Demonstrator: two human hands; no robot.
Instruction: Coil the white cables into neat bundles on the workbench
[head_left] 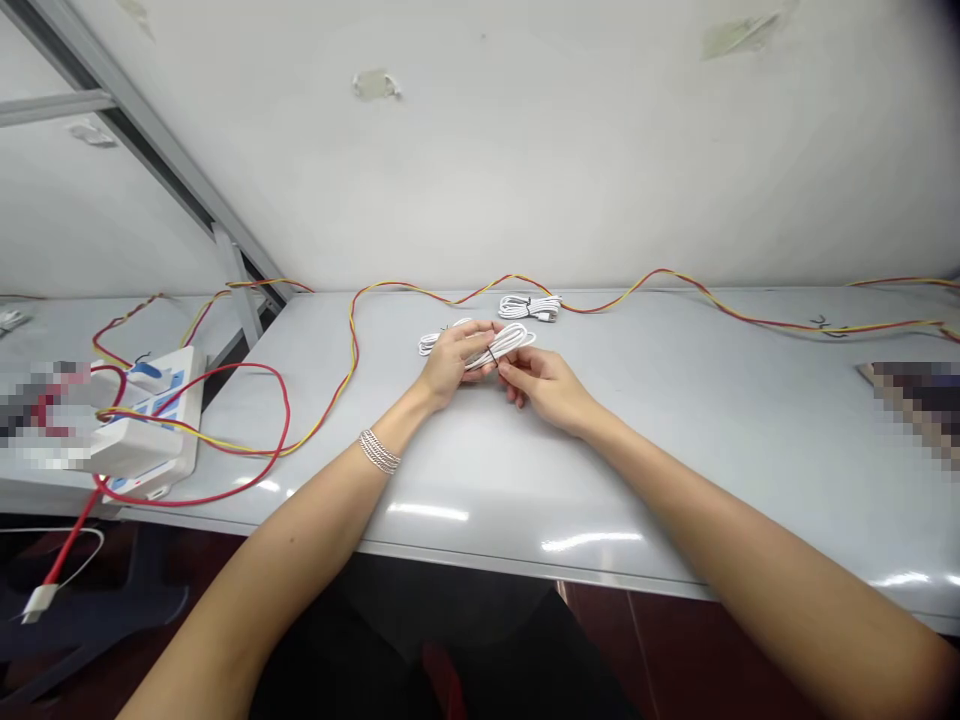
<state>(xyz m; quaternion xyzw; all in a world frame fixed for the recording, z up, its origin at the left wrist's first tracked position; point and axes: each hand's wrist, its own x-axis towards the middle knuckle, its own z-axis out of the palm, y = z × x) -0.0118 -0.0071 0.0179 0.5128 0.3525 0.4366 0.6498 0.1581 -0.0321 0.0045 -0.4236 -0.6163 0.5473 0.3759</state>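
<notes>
A coiled white cable (510, 341) lies in my left hand (452, 362), whose fingers are wrapped round the bundle. A thin black twist tie (492, 354) runs across the middle of this coil. My right hand (541, 383) pinches at the tie's end with thumb and index finger, just below the coil. Behind my left hand, a second white cable coil (429, 344) is partly hidden. Farther back, another white coil (529, 307) with a dark tie rests on the table, its plug at the right end.
Red and yellow wires (405, 285) snake along the back of the grey table (480, 480). At left sits a white power strip (180, 410) with plugs and a looping red cord (285, 400). Loose black ties (829, 327) lie at the right. A metal frame (172, 170) rises at left.
</notes>
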